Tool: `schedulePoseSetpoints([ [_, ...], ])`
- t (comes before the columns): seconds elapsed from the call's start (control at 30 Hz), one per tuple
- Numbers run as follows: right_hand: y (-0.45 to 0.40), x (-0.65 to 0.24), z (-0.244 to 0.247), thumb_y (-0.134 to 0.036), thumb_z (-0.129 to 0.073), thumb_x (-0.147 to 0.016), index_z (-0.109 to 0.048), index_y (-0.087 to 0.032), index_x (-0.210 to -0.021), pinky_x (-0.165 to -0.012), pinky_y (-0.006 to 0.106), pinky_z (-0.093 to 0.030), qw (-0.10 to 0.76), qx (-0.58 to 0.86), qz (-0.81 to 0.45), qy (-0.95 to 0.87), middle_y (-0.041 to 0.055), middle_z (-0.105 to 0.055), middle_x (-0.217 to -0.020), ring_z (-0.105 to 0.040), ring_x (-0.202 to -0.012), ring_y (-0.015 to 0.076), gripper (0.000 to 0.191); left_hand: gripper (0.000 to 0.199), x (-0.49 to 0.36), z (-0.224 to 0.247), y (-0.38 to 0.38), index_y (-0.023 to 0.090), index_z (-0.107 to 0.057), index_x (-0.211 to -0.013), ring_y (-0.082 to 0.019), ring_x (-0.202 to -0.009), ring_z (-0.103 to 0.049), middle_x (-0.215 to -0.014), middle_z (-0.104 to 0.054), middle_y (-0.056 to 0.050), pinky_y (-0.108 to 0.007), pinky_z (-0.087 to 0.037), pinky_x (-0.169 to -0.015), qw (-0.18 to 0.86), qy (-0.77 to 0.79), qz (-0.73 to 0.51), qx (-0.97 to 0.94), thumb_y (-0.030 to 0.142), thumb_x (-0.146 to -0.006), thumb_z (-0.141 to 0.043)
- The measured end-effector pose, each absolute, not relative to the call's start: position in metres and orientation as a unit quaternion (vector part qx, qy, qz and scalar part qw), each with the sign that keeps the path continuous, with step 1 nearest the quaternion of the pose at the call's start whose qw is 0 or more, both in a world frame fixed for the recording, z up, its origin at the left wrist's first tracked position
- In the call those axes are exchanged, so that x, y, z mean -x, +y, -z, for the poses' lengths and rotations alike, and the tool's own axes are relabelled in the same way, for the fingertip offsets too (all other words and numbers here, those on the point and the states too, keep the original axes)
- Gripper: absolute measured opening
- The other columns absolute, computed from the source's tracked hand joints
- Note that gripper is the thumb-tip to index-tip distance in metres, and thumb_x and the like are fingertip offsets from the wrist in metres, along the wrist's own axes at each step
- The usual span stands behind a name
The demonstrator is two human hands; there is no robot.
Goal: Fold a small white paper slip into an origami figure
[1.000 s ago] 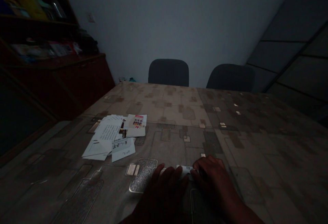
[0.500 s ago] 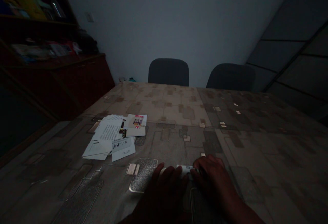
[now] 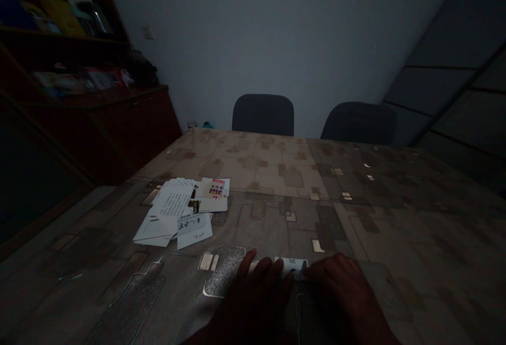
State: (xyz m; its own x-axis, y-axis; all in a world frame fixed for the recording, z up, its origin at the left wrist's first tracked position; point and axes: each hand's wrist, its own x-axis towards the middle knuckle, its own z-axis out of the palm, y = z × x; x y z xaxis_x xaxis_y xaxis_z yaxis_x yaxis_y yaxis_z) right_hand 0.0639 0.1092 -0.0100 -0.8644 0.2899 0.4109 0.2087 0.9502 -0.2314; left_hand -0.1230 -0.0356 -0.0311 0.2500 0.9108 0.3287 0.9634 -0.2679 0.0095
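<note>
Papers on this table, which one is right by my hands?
The white paper with dark print, showing between your left hand and right hand; the other papers lie overlapping in a pile, away from both hands.

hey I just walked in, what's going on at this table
A person has both bare hands at a small white piece of paper on the patterned tablecloth. The left hand lies over its left part, and the right hand's fingers are at its right end. Off to the left lies a loose pile of papers. The light is dim, so the exact grip is unclear.
</note>
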Motion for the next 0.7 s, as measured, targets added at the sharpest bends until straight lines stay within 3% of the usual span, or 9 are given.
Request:
schedulePoseSetpoints([
  [0.27,0.1039,-0.0582,0.0186,-0.027,-0.045,-0.098,-0.067,-0.028,-0.085,-0.064,0.031,-0.040,0.209,0.147,-0.038,-0.966,0.0009,-0.066,-0.072,-0.057,-0.066,0.0174,0.026,0.056,0.1242,0.0342,-0.0360,0.017,-0.043,-0.137,-0.028,-0.112,-0.045,-0.130,-0.054,-0.010,-0.051,-0.023,-0.108,0.097,-0.598,0.131,0.785,0.051,-0.092,-0.047],
  [0.47,0.1056,-0.0618,0.0182,-0.019,-0.051,-0.094,-0.065,-0.025,-0.094,-0.069,0.034,-0.040,0.191,0.088,-0.003,-0.978,0.0008,-0.070,-0.084,-0.058,-0.070,0.0182,0.016,0.055,0.1243,0.0368,-0.0369,0.016,-0.045,-0.136,-0.029,-0.112,-0.046,-0.130,-0.054,-0.010,-0.052,-0.019,-0.108,0.107,-0.594,0.142,0.785,0.049,-0.092,-0.048],
  [0.7,0.1123,-0.0652,0.0108,-0.020,-0.045,-0.095,-0.062,-0.024,-0.095,-0.071,0.036,-0.039,0.219,0.174,-0.130,-0.951,0.0028,-0.067,-0.084,-0.058,-0.076,0.0211,0.017,0.055,0.1236,0.0347,-0.0371,0.018,-0.045,-0.136,-0.029,-0.112,-0.046,-0.131,-0.054,-0.010,-0.052,-0.014,-0.108,0.122,-0.594,0.132,0.784,0.051,-0.092,-0.046],
])
